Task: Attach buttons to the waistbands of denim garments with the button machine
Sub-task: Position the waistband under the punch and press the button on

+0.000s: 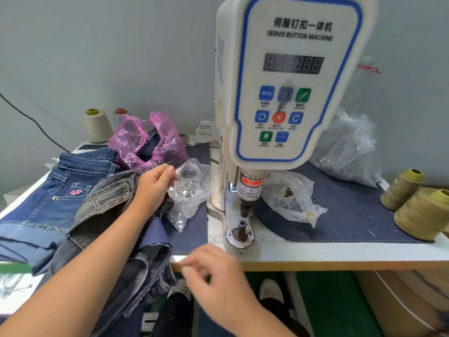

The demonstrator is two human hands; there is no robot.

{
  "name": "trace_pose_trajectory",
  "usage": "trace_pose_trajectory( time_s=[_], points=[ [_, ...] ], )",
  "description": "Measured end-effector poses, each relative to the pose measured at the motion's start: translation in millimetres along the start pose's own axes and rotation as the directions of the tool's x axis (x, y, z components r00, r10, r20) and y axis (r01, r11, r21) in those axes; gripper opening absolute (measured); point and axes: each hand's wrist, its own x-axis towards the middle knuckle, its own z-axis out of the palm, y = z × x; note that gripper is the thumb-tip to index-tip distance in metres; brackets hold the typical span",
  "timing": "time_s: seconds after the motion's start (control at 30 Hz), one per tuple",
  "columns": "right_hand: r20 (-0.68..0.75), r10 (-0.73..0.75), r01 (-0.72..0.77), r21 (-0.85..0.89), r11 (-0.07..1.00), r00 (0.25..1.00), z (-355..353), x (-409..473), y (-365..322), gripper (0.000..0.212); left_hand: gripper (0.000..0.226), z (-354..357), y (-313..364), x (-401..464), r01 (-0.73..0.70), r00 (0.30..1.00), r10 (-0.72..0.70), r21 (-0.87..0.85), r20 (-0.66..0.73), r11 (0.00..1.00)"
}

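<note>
The white servo button machine (286, 81) stands at the table's middle, its lower die post (240, 233) bare. A clear bag of silver buttons (188, 190) lies left of it. My left hand (155, 186) reaches into that bag's mouth with fingers curled; what they pinch is hidden. A grey denim garment (107, 205) lies under my left forearm and hangs over the table edge. Blue jeans (60, 188) lie further left. My right hand (213, 273) hovers blurred at the table's front edge below the die, fingers loosely curled, holding nothing visible.
A second clear bag with dark parts (291, 198) lies right of the machine, a larger one (349, 152) behind it. Olive thread cones (422, 212) stand at the right edge, a pink bag (145, 142) and cream cones (97, 125) at the back left. My feet show under the table.
</note>
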Motion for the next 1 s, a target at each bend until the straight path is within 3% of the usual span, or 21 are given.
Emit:
trace_pose_trajectory(
  time_s=[0.1, 0.2, 0.3, 0.33, 0.37, 0.43, 0.5, 0.63, 0.7, 0.73, 0.8, 0.9, 1.0],
  points=[
    [0.194, 0.009, 0.033, -0.208, 0.977, 0.981, 37, 25, -7, 0.053, 0.026, -1, 11, -4, -0.121, 0.991, 0.126, 0.087, -0.053, 0.989],
    [0.234, -0.082, 0.175, -0.413, 0.894, 0.969, 55, 39, -7, 0.058, 0.022, -17, 31, -2, -0.169, 0.986, 0.168, 0.119, 0.014, 0.978],
    [0.219, -0.103, 0.193, -0.446, 0.874, 0.970, 58, 41, 1, 0.057, 0.011, -53, 44, 13, -0.238, 0.971, 0.214, 0.450, 0.105, 0.861],
    [0.213, -0.113, 0.200, -0.447, 0.872, 0.970, 58, 41, 4, 0.057, 0.018, -66, 45, 18, -0.184, 0.983, 0.127, 0.601, 0.136, 0.778],
    [0.208, -0.123, 0.206, -0.451, 0.868, 0.970, 59, 40, 6, 0.057, 0.040, -79, 44, 22, -0.077, 0.988, -0.045, 0.731, 0.146, 0.678],
    [0.203, -0.126, 0.207, -0.455, 0.866, 0.971, 61, 39, 9, 0.058, 0.077, -95, 42, 23, 0.116, 0.907, -0.407, 0.864, 0.109, 0.490],
    [0.207, -0.118, 0.201, -0.449, 0.871, 0.971, 60, 39, 8, 0.059, 0.074, -101, 36, 16, 0.123, 0.864, -0.487, 0.888, 0.124, 0.444],
    [0.192, -0.142, 0.212, -0.421, 0.882, 0.971, 54, 36, 5, 0.057, 0.018, -104, 32, 8, 0.053, 0.956, -0.237, 0.690, 0.174, 0.722],
    [0.119, -0.144, 0.173, -0.291, 0.941, 0.982, 45, 34, -1, 0.049, 0.016, -109, 42, 5, 0.149, 0.931, -0.249, 0.345, 0.267, 0.927],
    [0.048, -0.142, 0.149, -0.201, 0.968, 0.989, 39, 34, -4, 0.046, 0.020, -111, 51, 1, 0.217, 0.910, -0.255, 0.148, 0.327, 0.965],
    [-0.138, -0.116, 0.112, -0.036, 0.993, 0.984, 26, 36, -10, 0.045, 0.025, -111, 69, -5, 0.286, 0.881, -0.218, -0.105, 0.420, 0.952],
    [-0.301, 0.008, 0.052, 0.190, 0.980, 0.953, 8, 39, -22, 0.056, 0.031, -100, 90, -13, 0.296, 0.852, -0.131, -0.261, 0.507, 0.919],
    [-0.104, 0.177, -0.112, 0.449, 0.886, 0.979, -10, 43, -31, 0.058, 0.032, -83, 104, -18, 0.329, 0.816, -0.080, -0.346, 0.573, 0.879]
  ],
)
